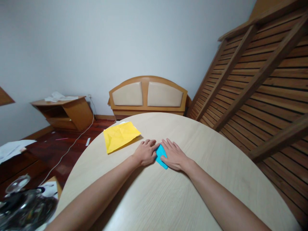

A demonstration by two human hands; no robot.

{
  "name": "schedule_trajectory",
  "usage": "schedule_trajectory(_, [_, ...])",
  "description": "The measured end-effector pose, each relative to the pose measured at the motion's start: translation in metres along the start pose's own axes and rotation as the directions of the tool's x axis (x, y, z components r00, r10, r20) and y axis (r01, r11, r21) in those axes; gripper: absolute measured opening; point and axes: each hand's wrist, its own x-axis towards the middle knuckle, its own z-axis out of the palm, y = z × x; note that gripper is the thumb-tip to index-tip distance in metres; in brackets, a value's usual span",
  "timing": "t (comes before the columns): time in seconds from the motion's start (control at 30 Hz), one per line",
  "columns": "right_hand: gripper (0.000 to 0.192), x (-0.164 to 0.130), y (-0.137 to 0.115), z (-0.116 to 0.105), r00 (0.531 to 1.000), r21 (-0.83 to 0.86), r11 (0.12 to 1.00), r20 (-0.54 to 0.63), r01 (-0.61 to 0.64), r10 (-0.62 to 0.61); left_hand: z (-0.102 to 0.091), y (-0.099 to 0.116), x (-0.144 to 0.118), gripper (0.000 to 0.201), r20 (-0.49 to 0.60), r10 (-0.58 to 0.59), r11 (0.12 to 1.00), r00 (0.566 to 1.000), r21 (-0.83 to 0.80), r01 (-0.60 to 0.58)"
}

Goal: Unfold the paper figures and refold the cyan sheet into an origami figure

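Note:
A small folded blue paper (160, 156) lies on the round light-wood table (192, 134), partly hidden between my two hands. My left hand (145, 152) rests on its left edge with fingers curled down onto it. My right hand (173, 154) lies flat on its right side, fingers spread and pressing it to the table. A creased yellow sheet of paper (120, 135) lies flat on the table to the left, a little beyond my left hand and apart from it.
A wooden headboard with two beige panels (147, 95) stands behind the table. A slatted wooden frame (260, 80) leans at the right. A low wooden side table (66, 112) stands at the left, a white cable (72, 146) crosses the dark floor, and glassware (21, 202) sits at lower left.

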Motion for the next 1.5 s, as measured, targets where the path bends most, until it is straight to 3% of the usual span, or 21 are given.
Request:
schedule_trajectory(0.23, [0.079, 0.0, 0.001, 0.001, 1.0, 0.034, 0.999, 0.017, -0.006, 0.005, -0.008, -0.005, -0.038, 0.052, 0.075, 0.012, 1.0, 0.997, 0.005, -0.013])
schedule_trajectory(0.37, [0.078, -0.001, 0.001, 0.003, 1.0, 0.051, 0.999, -0.003, -0.001, 0.001, -0.017, -0.009, -0.058, 0.046, 0.052, 0.037, 0.999, 0.998, -0.01, -0.037])
schedule_trajectory(0.53, [0.078, 0.0, 0.006, 0.008, 1.0, 0.05, 0.999, -0.02, 0.014, -0.013, -0.014, -0.001, -0.035, 0.046, -0.07, 0.059, 0.996, 0.996, -0.061, -0.064])
schedule_trajectory(0.6, [0.078, 0.0, 0.008, 0.009, 1.0, 0.053, 0.998, -0.022, 0.017, -0.016, -0.007, 0.002, -0.017, 0.055, -0.035, 0.126, 0.982, 0.991, -0.135, -0.129])
schedule_trajectory(0.7, [0.079, -0.001, 0.009, 0.006, 1.0, 0.061, 0.998, -0.02, 0.025, -0.024, 0.005, 0.003, 0.001, 0.06, 0.04, 0.112, 0.975, 0.993, -0.195, -0.102])
schedule_trajectory(0.87, [0.075, -0.015, 0.018, -0.002, 0.999, 0.075, 0.996, 0.009, 0.051, -0.052, 0.016, 0.001, 0.001, 0.059, 0.055, 0.128, 0.971, 0.99, -0.21, -0.114])
schedule_trajectory(1.13, [0.055, -0.064, 0.062, -0.011, 0.992, 0.039, 0.994, -0.069, 0.107, -0.104, 0.013, 0.006, -0.001, 0.055, 0.054, 0.101, 0.973, 0.993, -0.216, -0.087])
schedule_trajectory(1.27, [0.049, -0.061, 0.048, -0.031, 0.956, 0.016, 0.979, -0.22, 0.201, -0.193, 0.012, 0.006, -0.001, 0.055, 0.064, 0.099, 0.973, 0.993, -0.213, -0.084])
schedule_trajectory(1.37, [0.042, -0.049, 0.028, -0.041, 0.915, 0.086, 0.925, -0.203, 0.37, -0.347, 0.012, 0.005, -0.001, 0.055, 0.066, 0.106, 0.972, 0.992, -0.219, -0.089])
schedule_trajectory(1.5, [0.029, -0.039, 0.02, -0.036, 0.901, 0.137, 0.898, -0.19, 0.418, -0.391, 0.013, 0.005, -0.001, 0.054, 0.061, 0.112, 0.969, 0.992, -0.229, -0.095])
